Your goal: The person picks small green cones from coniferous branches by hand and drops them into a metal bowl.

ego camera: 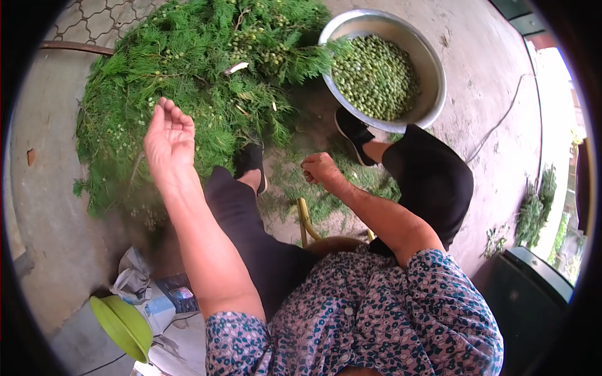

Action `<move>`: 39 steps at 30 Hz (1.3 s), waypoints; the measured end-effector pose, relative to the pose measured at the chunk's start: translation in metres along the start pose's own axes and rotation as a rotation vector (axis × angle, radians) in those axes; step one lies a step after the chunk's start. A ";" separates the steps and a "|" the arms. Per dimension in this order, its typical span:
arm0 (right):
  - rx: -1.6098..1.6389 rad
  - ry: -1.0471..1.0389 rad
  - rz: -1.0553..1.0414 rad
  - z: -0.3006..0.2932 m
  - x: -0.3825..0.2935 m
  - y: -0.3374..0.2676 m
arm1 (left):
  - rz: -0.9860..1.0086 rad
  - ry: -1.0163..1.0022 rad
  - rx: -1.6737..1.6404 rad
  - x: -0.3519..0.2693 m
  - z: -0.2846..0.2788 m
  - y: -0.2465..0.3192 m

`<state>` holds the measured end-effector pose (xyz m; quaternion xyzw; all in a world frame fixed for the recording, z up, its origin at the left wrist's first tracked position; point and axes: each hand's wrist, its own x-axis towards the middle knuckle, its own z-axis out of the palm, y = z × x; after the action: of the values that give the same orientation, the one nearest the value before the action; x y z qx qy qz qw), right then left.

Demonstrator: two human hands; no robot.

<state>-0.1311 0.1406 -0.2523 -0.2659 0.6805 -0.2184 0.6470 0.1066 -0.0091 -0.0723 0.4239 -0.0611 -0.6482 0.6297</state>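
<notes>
My left hand point(170, 134) is raised over a large heap of cut conifer branches point(197, 70), probably thuja. Its palm faces up and looks bare, with the fingers loosely bent. Small pale green cones point(275, 55) cluster among the sprays. My right hand point(323, 169) hovers between my knees, above leafy scraps on the floor. Its fingers are curled inward, and whether anything is inside is hidden. Beyond my right foot stands a wide metal basin point(430, 94), partly filled with picked green cones point(374, 77). One branch tip overhangs its left rim.
Under me is a low seat with a yellow tubular frame point(304, 218). A lime green plastic basin point(123, 326) leans beside sacks point(153, 301) at lower left. To the right are a dark green box-like object point(522, 286), a cable point(498, 117) and more cut greenery point(534, 211).
</notes>
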 end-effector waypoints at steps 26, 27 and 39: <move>-0.917 0.704 -0.926 0.095 0.180 -0.201 | -0.203 -0.081 -0.036 -0.041 0.040 -0.005; -0.975 0.710 -1.011 0.095 0.175 -0.205 | -0.225 -0.077 -0.030 -0.042 0.042 -0.004; -1.324 0.253 -0.566 0.116 0.143 -0.220 | -0.362 -0.209 0.082 -0.055 0.054 -0.020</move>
<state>-0.0011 -0.1136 -0.2286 -0.7399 0.6445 0.0511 0.1859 0.0485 0.0182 -0.0241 0.3836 -0.0752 -0.7881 0.4755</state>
